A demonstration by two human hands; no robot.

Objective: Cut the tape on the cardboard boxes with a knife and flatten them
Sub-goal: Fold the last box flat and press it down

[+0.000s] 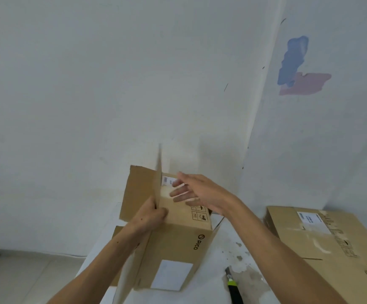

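Observation:
A brown cardboard box (178,242) with a black logo and white labels stands on the white table (222,281), its top flaps open. My left hand (151,213) grips the edge of an upright flap (158,185) at the box's top. My right hand (191,189) hovers over the far top of the box with fingers spread and straight, holding nothing. A knife (234,286) with a black and yellow-green handle lies on the table to the right of the box, apart from both hands.
A flattened cardboard box (322,244) with a white label lies at the table's right. A white wall corner with blue and pink patches rises behind. Pale floor tiles (24,275) show at lower left, past the table's edge.

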